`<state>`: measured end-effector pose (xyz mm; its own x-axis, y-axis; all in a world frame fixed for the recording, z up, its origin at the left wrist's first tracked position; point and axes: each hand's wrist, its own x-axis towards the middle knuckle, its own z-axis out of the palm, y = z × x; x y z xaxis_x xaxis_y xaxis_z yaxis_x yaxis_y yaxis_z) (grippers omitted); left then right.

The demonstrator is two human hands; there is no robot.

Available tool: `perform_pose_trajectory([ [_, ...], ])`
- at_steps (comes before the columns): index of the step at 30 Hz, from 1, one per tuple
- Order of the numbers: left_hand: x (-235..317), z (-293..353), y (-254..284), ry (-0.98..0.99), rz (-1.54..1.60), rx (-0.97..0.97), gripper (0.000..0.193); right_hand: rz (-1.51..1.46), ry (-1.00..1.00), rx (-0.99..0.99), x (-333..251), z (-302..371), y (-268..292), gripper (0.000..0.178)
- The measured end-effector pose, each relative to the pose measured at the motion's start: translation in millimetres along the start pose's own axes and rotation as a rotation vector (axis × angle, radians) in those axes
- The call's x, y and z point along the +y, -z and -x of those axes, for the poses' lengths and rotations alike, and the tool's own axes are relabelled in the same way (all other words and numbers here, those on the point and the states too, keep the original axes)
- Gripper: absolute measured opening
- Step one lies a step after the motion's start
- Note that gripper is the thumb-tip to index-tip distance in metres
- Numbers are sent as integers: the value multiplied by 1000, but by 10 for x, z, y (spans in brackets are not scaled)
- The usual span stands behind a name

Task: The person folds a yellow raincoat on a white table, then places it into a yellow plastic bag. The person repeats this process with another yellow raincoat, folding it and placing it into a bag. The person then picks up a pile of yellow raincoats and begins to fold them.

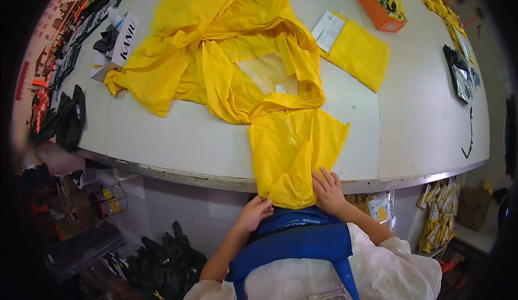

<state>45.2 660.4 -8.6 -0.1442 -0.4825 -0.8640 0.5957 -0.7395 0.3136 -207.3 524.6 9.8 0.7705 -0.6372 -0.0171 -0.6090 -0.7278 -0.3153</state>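
A yellow raincoat (pixel 226 79) lies spread and rumpled over the table in front of me. Its narrow near part, which looks like the hood (pixel 283 154), hangs over the table's front edge toward my lap. At that part's lower left corner, my left hand (pixel 257 213) pinches the hem between thumb and fingers. My right hand (pixel 328 192) is closed on its lower right side, with bent fingers over the cloth and the thumb hidden. A pale panel with a small white label (pixel 279 88) shows inside the coat.
A folded yellow packet (pixel 359 52) with a white sheet (pixel 328 32) lies right of the coat. Beyond it stands an orange box (pixel 377 6). A white box (pixel 120 49) and dark cloths (pixel 70 116) are at left. Dark goods (pixel 167 259) pile up below the table (pixel 178 143).
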Motion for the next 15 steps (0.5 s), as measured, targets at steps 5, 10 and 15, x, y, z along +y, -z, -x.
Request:
perform_pose_trajectory([
  [5, 697, 398, -570, -625, 377, -276, 14, -190, 91, 53, 105, -285, 176, 35],
  [10, 508, 450, -650, -766, 268, -549, 22, -957, -207, 344, 168, -737, 881, 21],
  [15, 845, 219, -1399, -859, -25, -214, 32, -785, -12, 198, 134, -722, 1226, 21],
])
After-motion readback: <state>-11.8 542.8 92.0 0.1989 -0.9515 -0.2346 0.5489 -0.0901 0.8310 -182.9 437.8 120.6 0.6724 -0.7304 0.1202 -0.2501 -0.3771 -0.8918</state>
